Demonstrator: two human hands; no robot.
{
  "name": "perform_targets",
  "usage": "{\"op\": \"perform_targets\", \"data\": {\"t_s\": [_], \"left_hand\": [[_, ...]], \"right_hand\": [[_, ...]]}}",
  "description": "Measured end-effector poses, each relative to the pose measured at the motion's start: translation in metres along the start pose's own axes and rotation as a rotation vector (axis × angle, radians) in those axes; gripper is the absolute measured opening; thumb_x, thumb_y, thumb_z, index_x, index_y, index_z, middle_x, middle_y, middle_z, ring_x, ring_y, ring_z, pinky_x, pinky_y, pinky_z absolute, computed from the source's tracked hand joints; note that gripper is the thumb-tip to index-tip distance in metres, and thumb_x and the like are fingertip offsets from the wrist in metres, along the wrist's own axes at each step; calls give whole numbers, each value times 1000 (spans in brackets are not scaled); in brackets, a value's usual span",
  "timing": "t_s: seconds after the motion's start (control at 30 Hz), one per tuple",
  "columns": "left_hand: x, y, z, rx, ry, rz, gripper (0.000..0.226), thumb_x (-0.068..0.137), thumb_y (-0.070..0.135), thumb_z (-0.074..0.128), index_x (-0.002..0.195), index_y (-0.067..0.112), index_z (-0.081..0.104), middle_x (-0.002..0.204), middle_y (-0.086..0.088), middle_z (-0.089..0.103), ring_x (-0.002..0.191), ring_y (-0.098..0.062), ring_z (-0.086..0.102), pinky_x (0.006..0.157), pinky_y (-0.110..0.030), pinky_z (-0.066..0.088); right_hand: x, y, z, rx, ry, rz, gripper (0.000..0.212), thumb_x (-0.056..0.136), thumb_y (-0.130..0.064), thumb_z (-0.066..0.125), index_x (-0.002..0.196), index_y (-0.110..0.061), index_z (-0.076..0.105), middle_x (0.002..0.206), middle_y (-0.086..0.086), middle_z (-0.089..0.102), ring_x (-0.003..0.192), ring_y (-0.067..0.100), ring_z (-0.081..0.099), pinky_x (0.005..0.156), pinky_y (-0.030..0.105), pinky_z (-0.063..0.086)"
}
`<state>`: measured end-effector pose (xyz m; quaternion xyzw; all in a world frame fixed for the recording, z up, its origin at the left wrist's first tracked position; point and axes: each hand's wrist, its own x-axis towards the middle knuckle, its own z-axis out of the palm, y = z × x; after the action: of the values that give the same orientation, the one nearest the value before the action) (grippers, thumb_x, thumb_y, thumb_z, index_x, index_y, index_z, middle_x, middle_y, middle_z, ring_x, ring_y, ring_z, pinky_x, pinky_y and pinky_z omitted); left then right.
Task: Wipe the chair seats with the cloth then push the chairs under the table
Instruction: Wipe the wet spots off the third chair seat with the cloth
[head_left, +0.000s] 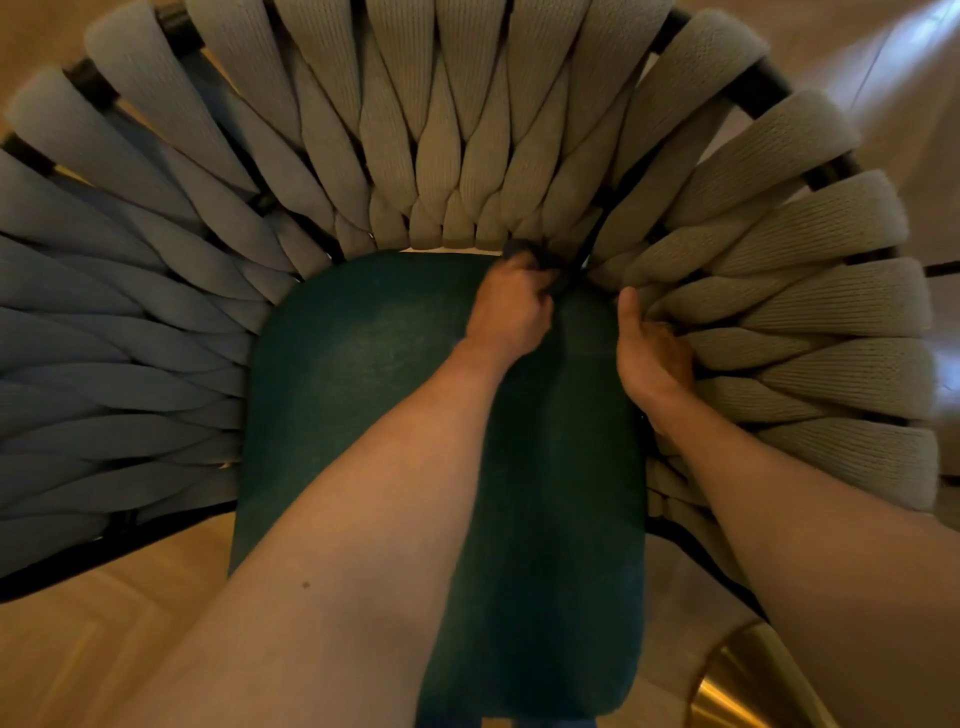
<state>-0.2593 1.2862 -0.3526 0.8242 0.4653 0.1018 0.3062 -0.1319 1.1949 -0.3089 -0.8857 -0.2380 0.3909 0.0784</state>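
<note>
A chair with a dark green seat cushion (374, 415) and a curved back of thick woven straps (447, 156) fills the view from above. My left hand (509, 309) is a fist at the seat's back edge, right of centre. It grips a dark cloth (558, 283) pressed into the seam between cushion and straps; most of the cloth is hidden in the fist. My right hand (649, 358) is at the seat's right edge, thumb pointing up, fingers curled into the woven straps there.
The chair's black metal frame (769, 83) rings the strap tops. Wooden floor (104, 623) shows at the lower left and pale floor (893, 93) at the upper right. A shiny gold rounded object (748, 686) stands close by the seat's front right corner.
</note>
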Motion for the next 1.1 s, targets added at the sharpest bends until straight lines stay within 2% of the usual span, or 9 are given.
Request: {"op": "perform_targets", "data": {"t_s": [0.1, 0.27, 0.47, 0.6, 0.77, 0.83, 0.9, 0.97, 1.1], "left_hand": [[-5, 30, 22, 1, -125, 87, 34, 86, 11, 59, 118, 15, 69, 106, -13, 58, 93, -30, 53, 75, -33, 42], [-20, 52, 50, 86, -250, 174, 16, 82, 25, 62, 90, 17, 73, 97, -8, 60, 85, -29, 55, 75, -44, 47], [-40, 63, 48, 112, -319, 252, 15, 87, 24, 61, 95, 17, 71, 105, -6, 58, 89, -25, 53, 76, -38, 45], [-59, 67, 53, 154, -411, 295, 23, 87, 25, 57, 106, 18, 68, 108, -4, 60, 91, -26, 56, 82, -42, 47], [-75, 76, 35, 215, -575, 328, 28, 91, 26, 54, 115, 16, 63, 115, -4, 60, 96, -25, 55, 83, -38, 47], [-80, 76, 25, 227, -674, 311, 25, 89, 28, 52, 106, 17, 67, 108, -5, 60, 93, -25, 55, 82, -41, 48], [-88, 74, 17, 204, -742, 281, 26, 85, 30, 49, 92, 18, 71, 96, -5, 61, 90, -25, 55, 81, -42, 48], [-96, 76, 6, 125, -757, 199, 24, 84, 21, 51, 90, 20, 74, 96, -3, 64, 92, -23, 56, 82, -37, 48], [-117, 89, -16, 42, -767, 92, 25, 82, 15, 54, 94, 25, 74, 92, 3, 66, 90, -15, 59, 82, -31, 50]], "right_hand": [[3, 7, 4, 45, 33, 14, 79, 102, -61, 14, 148, -5, 43, 155, 19, 39, 143, 34, 35, 116, 39, 27], [3, 24, 13, 122, 77, 39, 75, 101, -64, 15, 147, -16, 47, 151, 15, 47, 139, 33, 42, 116, 42, 32], [-13, 45, 19, 188, 82, 110, 71, 102, -62, 18, 142, -14, 52, 147, 16, 51, 134, 35, 48, 110, 41, 35], [-30, 57, 23, 216, 76, 149, 72, 101, -65, 21, 138, -13, 55, 141, 16, 57, 129, 35, 53, 108, 42, 40], [-57, 69, 20, 245, 45, 90, 65, 104, -57, 25, 147, -15, 47, 154, 12, 45, 142, 30, 40, 118, 41, 30], [-68, 75, 19, 233, 8, 95, 67, 103, -57, 24, 148, -13, 47, 154, 12, 44, 143, 30, 39, 118, 43, 30], [-80, 80, 17, 219, -30, 96, 65, 104, -56, 24, 139, -11, 55, 147, 15, 51, 138, 32, 45, 114, 44, 34], [-95, 87, 15, 249, -49, 47, 55, 105, -52, 26, 113, -13, 64, 126, 16, 62, 123, 32, 55, 105, 43, 42], [-130, 98, 2, 323, -45, -3, 43, 107, -44, 34, 86, -16, 58, 94, 8, 61, 94, 25, 56, 81, 33, 40]]}}
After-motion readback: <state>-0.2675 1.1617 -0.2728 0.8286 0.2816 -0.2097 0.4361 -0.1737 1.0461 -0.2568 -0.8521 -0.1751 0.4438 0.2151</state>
